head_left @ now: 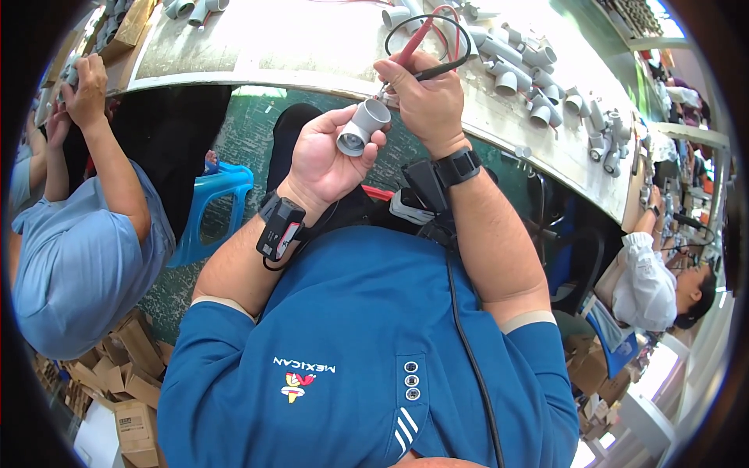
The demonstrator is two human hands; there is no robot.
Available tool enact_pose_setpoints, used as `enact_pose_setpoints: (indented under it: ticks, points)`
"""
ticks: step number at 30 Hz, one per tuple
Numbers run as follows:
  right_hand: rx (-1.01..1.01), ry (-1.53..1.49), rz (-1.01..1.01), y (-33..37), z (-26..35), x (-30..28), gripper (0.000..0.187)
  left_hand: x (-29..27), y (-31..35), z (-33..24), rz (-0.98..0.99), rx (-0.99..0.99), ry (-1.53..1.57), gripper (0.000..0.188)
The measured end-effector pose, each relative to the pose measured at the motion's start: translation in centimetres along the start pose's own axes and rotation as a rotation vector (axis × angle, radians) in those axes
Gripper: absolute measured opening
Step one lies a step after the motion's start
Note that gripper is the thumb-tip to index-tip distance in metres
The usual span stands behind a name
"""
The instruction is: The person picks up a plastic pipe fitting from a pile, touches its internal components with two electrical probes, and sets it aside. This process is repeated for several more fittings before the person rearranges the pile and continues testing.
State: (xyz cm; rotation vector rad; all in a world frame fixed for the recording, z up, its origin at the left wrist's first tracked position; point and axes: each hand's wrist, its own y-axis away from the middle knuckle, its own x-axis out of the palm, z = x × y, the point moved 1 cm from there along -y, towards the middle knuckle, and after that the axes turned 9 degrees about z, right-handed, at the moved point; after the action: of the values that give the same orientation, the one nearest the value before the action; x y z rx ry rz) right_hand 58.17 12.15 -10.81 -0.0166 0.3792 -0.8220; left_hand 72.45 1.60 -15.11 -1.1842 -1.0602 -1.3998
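Note:
My left hand (pixel 321 160) is turned palm up, with its fingers and thumb around a grey elbow-shaped fitting (pixel 370 118). One round opening of the fitting points up, the other down toward my wrist, with something shiny inside it. Just right of it, my right hand (pixel 431 105) is closed on a pair of test probes, one red (pixel 413 45) and one black (pixel 438 71). Their tips point toward the fitting's upper right side; I cannot tell whether they touch it. Red and black leads loop above the hand.
A long white worktable (pixel 289 47) runs across the far side, with many grey fittings (pixel 538 82) heaped on its right. A co-worker in light blue (pixel 86 249) sits at left by a blue stool (pixel 204 214). Another person (pixel 644 281) sits at right. Cardboard boxes (pixel 134 429) lie lower left.

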Motion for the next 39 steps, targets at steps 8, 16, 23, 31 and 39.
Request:
enact_pose_setpoints:
  ticks: [8,16,23,31,39]
  points:
    - [0.046,-0.049,-0.003,0.8,1.4,-0.1,0.015,0.0,0.1,0.3,-0.008,-0.012,-0.025,0.038]
    - [0.051,-0.101,0.031,0.7,0.5,-0.1,0.014,0.2,0.3,0.6,-0.074,0.000,-0.053,0.036]
    - [0.054,-0.385,-0.037,0.1,-0.5,-1.4,0.017,2.7,1.3,0.2,-0.189,0.059,-0.234,0.030]
    - [0.090,-0.545,-0.205,0.2,-1.6,-5.0,0.021,8.9,0.1,-16.1,-0.916,0.811,-2.473,0.041]
    - [0.086,-0.531,-0.202,0.7,-2.1,-4.9,0.024,11.2,-7.7,-13.9,-0.290,0.551,-3.081,0.053]
